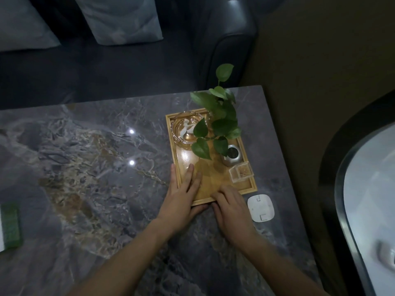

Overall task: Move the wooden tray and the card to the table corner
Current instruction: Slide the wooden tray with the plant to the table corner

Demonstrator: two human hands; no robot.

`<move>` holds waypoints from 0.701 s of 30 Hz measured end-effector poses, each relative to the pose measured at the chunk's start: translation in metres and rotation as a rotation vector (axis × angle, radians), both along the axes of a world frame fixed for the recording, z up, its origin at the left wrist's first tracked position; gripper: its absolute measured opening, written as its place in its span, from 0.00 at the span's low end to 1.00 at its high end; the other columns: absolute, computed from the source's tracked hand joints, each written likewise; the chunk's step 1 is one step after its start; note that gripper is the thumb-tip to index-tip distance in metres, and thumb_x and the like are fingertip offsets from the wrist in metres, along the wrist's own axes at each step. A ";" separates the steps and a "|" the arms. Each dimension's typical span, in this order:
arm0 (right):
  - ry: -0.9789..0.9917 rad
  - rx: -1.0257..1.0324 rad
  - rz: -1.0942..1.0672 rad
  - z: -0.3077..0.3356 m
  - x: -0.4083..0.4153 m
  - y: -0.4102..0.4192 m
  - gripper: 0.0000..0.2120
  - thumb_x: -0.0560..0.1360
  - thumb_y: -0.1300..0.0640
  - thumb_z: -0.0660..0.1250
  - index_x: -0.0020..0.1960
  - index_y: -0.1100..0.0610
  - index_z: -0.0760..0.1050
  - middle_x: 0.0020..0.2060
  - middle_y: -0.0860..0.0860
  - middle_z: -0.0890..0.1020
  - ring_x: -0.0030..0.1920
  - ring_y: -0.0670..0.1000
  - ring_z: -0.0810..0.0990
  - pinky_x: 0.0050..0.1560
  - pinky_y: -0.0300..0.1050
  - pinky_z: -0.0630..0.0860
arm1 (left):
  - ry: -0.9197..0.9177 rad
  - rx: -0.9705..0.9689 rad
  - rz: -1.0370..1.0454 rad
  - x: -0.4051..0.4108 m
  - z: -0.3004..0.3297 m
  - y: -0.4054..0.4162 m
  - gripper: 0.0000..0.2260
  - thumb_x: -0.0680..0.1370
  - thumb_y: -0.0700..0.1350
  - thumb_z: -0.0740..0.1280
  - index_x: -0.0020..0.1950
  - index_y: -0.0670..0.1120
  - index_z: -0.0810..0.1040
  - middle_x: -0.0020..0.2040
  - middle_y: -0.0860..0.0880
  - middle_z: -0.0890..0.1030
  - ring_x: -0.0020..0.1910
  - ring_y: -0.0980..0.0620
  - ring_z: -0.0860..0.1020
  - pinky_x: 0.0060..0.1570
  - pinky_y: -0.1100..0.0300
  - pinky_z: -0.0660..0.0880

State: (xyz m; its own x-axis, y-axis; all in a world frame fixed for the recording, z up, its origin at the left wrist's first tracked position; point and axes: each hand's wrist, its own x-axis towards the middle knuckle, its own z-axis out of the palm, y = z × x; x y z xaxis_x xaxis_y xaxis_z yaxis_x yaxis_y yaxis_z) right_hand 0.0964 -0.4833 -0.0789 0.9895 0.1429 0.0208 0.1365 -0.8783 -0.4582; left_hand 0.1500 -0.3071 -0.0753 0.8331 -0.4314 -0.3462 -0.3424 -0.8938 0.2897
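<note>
The wooden tray (215, 178) lies near the far right corner of the grey marble table (96, 167). It carries a glass ashtray (187, 130), a leafy green plant (218, 122) in a small silver pot (232, 155) and a clear box of toothpicks (241, 172). My left hand (181, 195) grips the tray's near left corner, fingers over the rim and thumb under its near edge. My right hand (230, 206) rests on the tray's near edge, fingers curled over it. A green-and-white card (9, 226) lies at the table's left edge, partly cut off by the frame.
A white rounded-square device (260, 207) sits on the table just right of my right hand. A dark sofa (128, 60) with grey cushions (121, 18) stands beyond the table. The table's right edge borders brown floor, with a curved white fixture (372, 189) at far right.
</note>
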 end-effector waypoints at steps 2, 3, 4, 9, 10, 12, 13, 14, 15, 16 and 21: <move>-0.012 0.021 -0.016 0.001 0.001 0.000 0.06 0.76 0.57 0.67 0.53 0.56 0.77 0.51 0.53 0.78 0.54 0.52 0.75 0.56 0.45 0.73 | 0.005 0.016 -0.016 0.001 0.000 -0.001 0.40 0.75 0.68 0.53 0.80 0.49 0.46 0.81 0.47 0.39 0.72 0.31 0.27 0.71 0.40 0.39; -0.012 0.027 -0.022 0.001 0.001 0.000 0.06 0.76 0.57 0.67 0.52 0.56 0.77 0.50 0.52 0.78 0.53 0.52 0.74 0.56 0.44 0.72 | 0.002 0.019 -0.025 0.002 -0.001 0.000 0.40 0.75 0.68 0.53 0.80 0.49 0.47 0.81 0.46 0.41 0.72 0.30 0.28 0.71 0.39 0.39; -0.006 0.030 -0.026 0.001 0.001 0.000 0.06 0.76 0.57 0.66 0.52 0.56 0.77 0.49 0.52 0.78 0.53 0.52 0.74 0.55 0.44 0.72 | -0.002 0.020 -0.031 0.002 -0.001 0.000 0.40 0.75 0.69 0.53 0.80 0.49 0.48 0.82 0.46 0.42 0.72 0.30 0.29 0.71 0.38 0.41; 0.018 0.055 -0.052 0.001 0.002 0.000 0.05 0.76 0.57 0.66 0.51 0.55 0.77 0.49 0.51 0.78 0.53 0.51 0.74 0.55 0.43 0.71 | 0.023 0.006 -0.020 0.002 0.000 -0.001 0.40 0.74 0.68 0.54 0.80 0.50 0.47 0.81 0.49 0.38 0.72 0.30 0.28 0.69 0.41 0.40; 0.020 0.063 -0.057 0.001 0.002 0.000 0.05 0.76 0.57 0.66 0.51 0.55 0.77 0.49 0.51 0.78 0.53 0.51 0.74 0.55 0.44 0.72 | 0.025 0.001 -0.014 0.002 0.001 -0.003 0.41 0.73 0.68 0.54 0.80 0.51 0.47 0.80 0.50 0.37 0.72 0.30 0.27 0.69 0.42 0.40; 0.027 0.075 -0.068 0.001 0.001 -0.002 0.05 0.76 0.58 0.66 0.51 0.55 0.76 0.49 0.51 0.78 0.53 0.51 0.74 0.55 0.44 0.73 | 0.032 0.002 -0.011 0.003 0.002 -0.005 0.41 0.73 0.68 0.53 0.80 0.51 0.46 0.79 0.51 0.35 0.72 0.31 0.26 0.69 0.44 0.40; 0.030 0.080 -0.075 0.002 0.001 -0.003 0.05 0.76 0.58 0.66 0.51 0.55 0.77 0.49 0.51 0.78 0.53 0.51 0.74 0.54 0.44 0.73 | 0.036 0.000 -0.013 0.003 0.003 -0.007 0.41 0.74 0.68 0.53 0.80 0.51 0.46 0.79 0.50 0.35 0.72 0.31 0.26 0.69 0.44 0.40; 0.034 0.082 -0.083 0.002 0.001 -0.005 0.05 0.76 0.58 0.66 0.51 0.55 0.77 0.49 0.51 0.78 0.52 0.51 0.74 0.54 0.44 0.73 | 0.040 -0.005 -0.015 0.003 0.002 -0.009 0.41 0.74 0.68 0.54 0.80 0.51 0.46 0.80 0.50 0.35 0.72 0.31 0.26 0.69 0.44 0.40; 0.039 0.085 -0.085 0.001 0.002 -0.006 0.04 0.76 0.58 0.66 0.51 0.55 0.77 0.49 0.51 0.78 0.52 0.51 0.74 0.54 0.44 0.73 | 0.041 -0.011 -0.016 0.003 0.001 -0.010 0.41 0.74 0.68 0.54 0.80 0.51 0.46 0.80 0.50 0.36 0.72 0.31 0.26 0.69 0.44 0.41; 0.044 0.085 -0.089 0.001 0.002 -0.009 0.04 0.76 0.58 0.66 0.51 0.55 0.77 0.49 0.51 0.78 0.52 0.52 0.75 0.53 0.45 0.74 | 0.038 -0.021 -0.016 0.003 0.001 -0.013 0.40 0.74 0.68 0.54 0.80 0.50 0.47 0.80 0.49 0.37 0.72 0.30 0.27 0.69 0.43 0.42; 0.067 0.097 -0.106 0.003 0.003 -0.023 0.05 0.76 0.58 0.66 0.51 0.55 0.77 0.50 0.50 0.78 0.53 0.50 0.74 0.54 0.44 0.74 | 0.039 -0.022 -0.014 0.002 0.001 -0.028 0.40 0.74 0.68 0.54 0.80 0.50 0.47 0.81 0.48 0.38 0.72 0.30 0.27 0.70 0.42 0.43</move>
State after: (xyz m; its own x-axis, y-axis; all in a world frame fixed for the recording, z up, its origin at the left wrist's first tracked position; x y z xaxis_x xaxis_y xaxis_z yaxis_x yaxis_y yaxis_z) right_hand 0.0994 -0.5063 -0.0761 0.9986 0.0381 -0.0372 0.0116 -0.8372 -0.5468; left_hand 0.1521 -0.3346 -0.0739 0.8127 -0.4513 -0.3685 -0.3433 -0.8819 0.3230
